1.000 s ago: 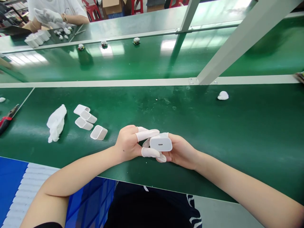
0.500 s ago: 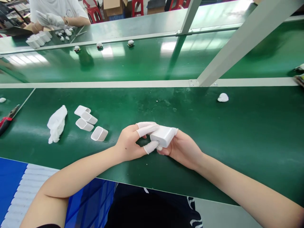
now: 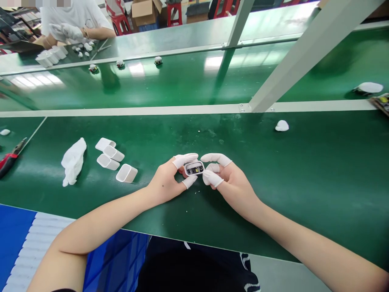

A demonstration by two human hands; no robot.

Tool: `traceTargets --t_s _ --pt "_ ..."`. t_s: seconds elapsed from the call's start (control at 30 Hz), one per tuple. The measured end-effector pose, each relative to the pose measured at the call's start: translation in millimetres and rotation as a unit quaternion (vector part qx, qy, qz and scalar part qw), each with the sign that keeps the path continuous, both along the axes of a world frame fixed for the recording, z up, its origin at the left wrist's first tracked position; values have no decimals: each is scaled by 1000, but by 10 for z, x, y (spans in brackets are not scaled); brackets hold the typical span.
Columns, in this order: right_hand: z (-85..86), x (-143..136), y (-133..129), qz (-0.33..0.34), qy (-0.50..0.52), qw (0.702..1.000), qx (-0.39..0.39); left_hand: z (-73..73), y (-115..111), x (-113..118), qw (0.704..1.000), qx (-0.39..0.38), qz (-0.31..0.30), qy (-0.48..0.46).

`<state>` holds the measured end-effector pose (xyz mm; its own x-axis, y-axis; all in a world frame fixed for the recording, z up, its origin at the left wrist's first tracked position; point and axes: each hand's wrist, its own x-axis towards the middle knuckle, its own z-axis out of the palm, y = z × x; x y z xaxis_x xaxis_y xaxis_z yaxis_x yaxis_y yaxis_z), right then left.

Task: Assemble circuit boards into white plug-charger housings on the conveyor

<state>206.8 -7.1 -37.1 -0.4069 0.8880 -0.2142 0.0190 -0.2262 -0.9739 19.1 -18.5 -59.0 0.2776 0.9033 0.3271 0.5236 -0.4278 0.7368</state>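
Observation:
A white plastic housing point(image 3: 186, 173) is pinched between the finger and thumb of my left hand point(image 3: 165, 182), both wearing white finger cots. Its open end faces me, and a dark circuit board with small parts point(image 3: 196, 168) shows inside. Close to the housing's right edge are the curved, cot-covered fingers of my right hand point(image 3: 232, 182); thumb and forefinger are apart with nothing visible between them. Whether a fingertip touches the rim I cannot tell. Left of my hands, several empty white housings point(image 3: 127, 173) lie on the green table point(image 3: 261, 194).
A crumpled white bag or cloth point(image 3: 73, 162) and red-handled pliers point(image 3: 10, 158) lie at left. A small white piece point(image 3: 282, 125) is at right. Beyond a white rail point(image 3: 136, 111), small assemblies point(image 3: 158, 61) sit on a green surface. A slanted post point(image 3: 304, 56) rises at right; a gloved co-worker point(image 3: 73, 24) sits opposite.
The housing has turned so its open end and the board inside now face me. My right hand has let go of it and its fingers have spread; my left hand keeps hold.

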Motion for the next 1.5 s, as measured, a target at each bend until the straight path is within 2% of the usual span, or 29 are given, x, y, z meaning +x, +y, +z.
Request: traceTargets --t_s 0.13,0.23,0.37,0.47,0.73,0.93,1.2,1.5 --pt "-34 15 9 33 -128 991 35 0 -8 3 999 42 -1 33" --pt "-7 22 22 56 -167 983 46 15 -30 13 998 58 13 15" --pt "62 4 36 72 -87 993 43 55 -55 20 995 93 -2 -36" --pt "96 -20 34 68 -39 997 26 76 -46 11 994 97 -20 -36" --pt "41 -41 1 -10 -61 998 -3 67 -10 -21 996 72 -35 -44" --pt "-40 -63 -38 15 -56 998 24 61 -47 9 999 -7 -20 -37" --pt "-84 -94 -95 30 -65 994 79 69 -48 51 995 89 -23 29" --pt "-93 -67 -68 33 -43 998 42 19 -75 75 987 143 -11 69"
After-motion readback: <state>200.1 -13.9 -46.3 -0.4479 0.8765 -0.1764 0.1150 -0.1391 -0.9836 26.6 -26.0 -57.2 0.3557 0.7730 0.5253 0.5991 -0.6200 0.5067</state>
